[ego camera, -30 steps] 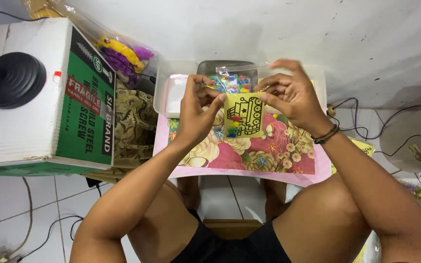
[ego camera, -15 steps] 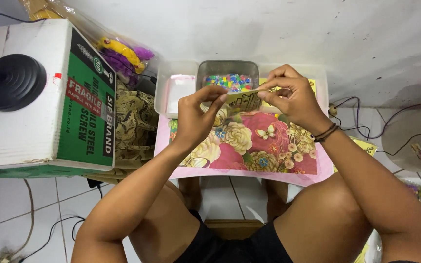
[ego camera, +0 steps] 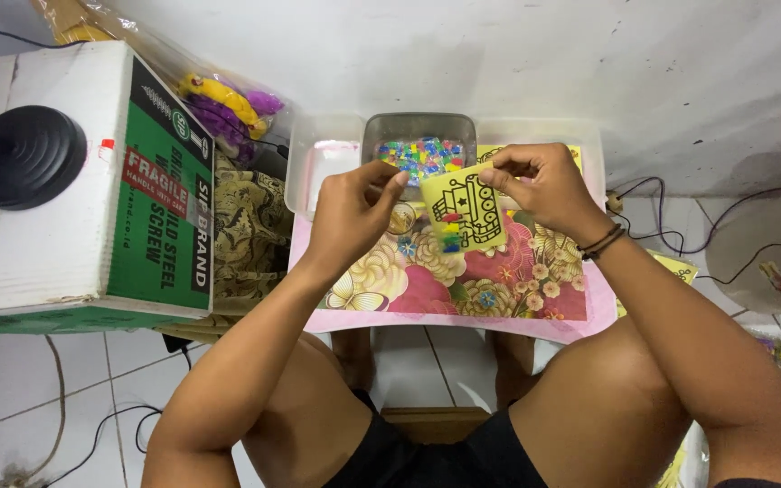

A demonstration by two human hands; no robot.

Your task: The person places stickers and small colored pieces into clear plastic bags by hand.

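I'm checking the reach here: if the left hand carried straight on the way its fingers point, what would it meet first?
Probably the yellow picture card that the right hand pinches: the left hand points up and right, fingertips beside the card's top corner. Beyond lies the tray of coloured beads; depth is unclear.

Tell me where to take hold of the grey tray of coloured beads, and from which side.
Grip the grey tray by its bare left rim, coming from the left side. It sits in a clear plastic container, and the yellow card, held by the right hand, overlaps its near right corner; the left hand hangs just short of its near edge. The far rim lies close to the wall, so that side looks cramped.
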